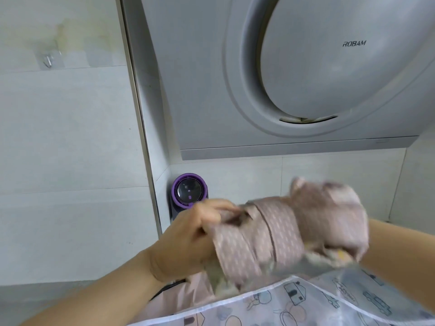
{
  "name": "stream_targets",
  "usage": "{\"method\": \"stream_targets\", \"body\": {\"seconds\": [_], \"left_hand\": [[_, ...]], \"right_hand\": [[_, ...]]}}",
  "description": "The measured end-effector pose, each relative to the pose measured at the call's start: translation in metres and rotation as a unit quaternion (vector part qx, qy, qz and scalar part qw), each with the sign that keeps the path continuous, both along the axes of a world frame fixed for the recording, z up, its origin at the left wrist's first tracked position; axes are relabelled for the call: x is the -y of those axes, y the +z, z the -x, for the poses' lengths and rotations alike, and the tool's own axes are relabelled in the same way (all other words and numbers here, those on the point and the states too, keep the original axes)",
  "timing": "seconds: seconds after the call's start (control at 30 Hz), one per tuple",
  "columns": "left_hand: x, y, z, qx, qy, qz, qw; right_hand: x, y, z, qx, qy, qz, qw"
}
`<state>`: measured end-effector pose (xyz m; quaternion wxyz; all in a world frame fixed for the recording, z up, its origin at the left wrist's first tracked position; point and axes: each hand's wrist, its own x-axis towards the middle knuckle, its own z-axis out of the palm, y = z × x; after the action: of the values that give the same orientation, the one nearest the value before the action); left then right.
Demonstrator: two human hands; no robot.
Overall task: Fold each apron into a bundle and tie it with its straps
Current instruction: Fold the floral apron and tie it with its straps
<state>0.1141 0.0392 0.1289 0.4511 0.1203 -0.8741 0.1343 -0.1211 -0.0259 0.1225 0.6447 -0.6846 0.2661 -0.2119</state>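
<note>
While the left hand gripped the pink apron bundle below the range hood, that bundle hid the right hand; its grip could not be told.

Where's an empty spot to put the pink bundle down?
The only bare patch looks like the grey counter strip at lower left, between the tiled wall and the left forearm. Below the pink apron bundle it's crowded: a cartoon-print apron and pink cloth cover the surface. The purple device fills the corner.
</note>
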Motion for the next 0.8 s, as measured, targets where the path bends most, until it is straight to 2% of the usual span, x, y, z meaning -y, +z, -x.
{"method": "stream_targets", "body": {"seconds": [0.07, 0.13, 0.2, 0.27, 0.37, 0.47, 0.63, 0.73, 0.8], "left_hand": [[0.004, -0.003, 0.006, -0.121, 0.008, -0.068, 0.990], [0.018, -0.008, 0.008, -0.267, 0.011, -0.154, 0.951], [0.031, -0.013, 0.016, -0.392, -0.003, -0.297, 0.870], [0.038, -0.015, 0.024, -0.470, -0.032, -0.385, 0.794], [0.047, -0.017, 0.033, -0.558, -0.076, -0.471, 0.679], [0.056, -0.022, 0.037, -0.607, -0.096, -0.523, 0.591], [0.060, -0.017, 0.039, -0.645, -0.102, -0.550, 0.521], [0.059, -0.012, 0.040, -0.648, -0.097, -0.553, 0.515], [0.060, -0.009, 0.038, -0.655, -0.099, -0.557, 0.500]], "right_hand": [[0.001, -0.018, -0.006, 0.101, -0.085, -0.089, 0.987], [-0.009, -0.025, -0.022, 0.186, -0.182, -0.175, 0.950], [-0.021, -0.022, -0.038, 0.259, -0.221, -0.210, 0.916], [-0.021, -0.018, -0.051, 0.316, -0.292, -0.201, 0.880], [-0.022, -0.020, -0.063, 0.401, -0.385, -0.194, 0.808], [-0.019, -0.024, -0.068, 0.416, -0.415, -0.176, 0.790], [-0.019, -0.021, -0.078, 0.457, -0.379, -0.158, 0.789], [-0.016, -0.020, -0.079, 0.471, -0.368, -0.145, 0.788], [-0.014, -0.019, -0.077, 0.447, -0.385, -0.153, 0.793]]}}
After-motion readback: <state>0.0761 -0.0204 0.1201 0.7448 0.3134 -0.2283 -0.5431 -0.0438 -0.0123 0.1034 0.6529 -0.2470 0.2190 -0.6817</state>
